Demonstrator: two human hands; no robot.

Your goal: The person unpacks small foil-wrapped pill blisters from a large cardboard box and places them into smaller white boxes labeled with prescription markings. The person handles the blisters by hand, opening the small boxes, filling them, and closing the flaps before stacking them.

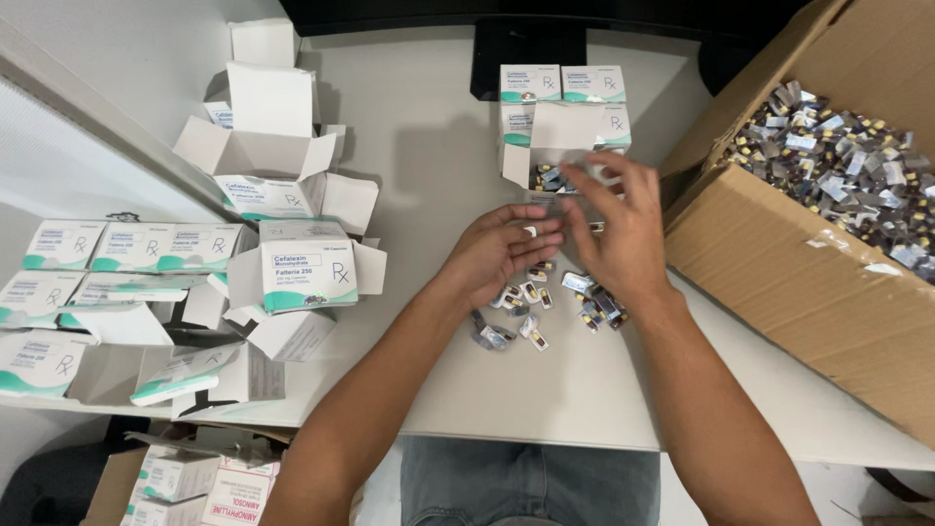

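My left hand (502, 248) is cupped over a loose pile of small foil capsule strips (531, 307) on the white table (467, 390), with one small strip against its fingers. Just to its right, my right hand (618, 229) hovers with fingers spread and blurred, close to the open flap of a white-and-green medicine carton (565, 136) that holds several strips. I cannot tell whether the right hand has a strip in it. Two closed cartons (563, 84) stand behind the open one.
A big cardboard box (789, 282) full of foil strips fills the right side. Open, empty white-and-green cartons (282, 185) are scattered at left, closed ones (117, 248) lined up at far left. More cartons (195, 482) sit below the table edge.
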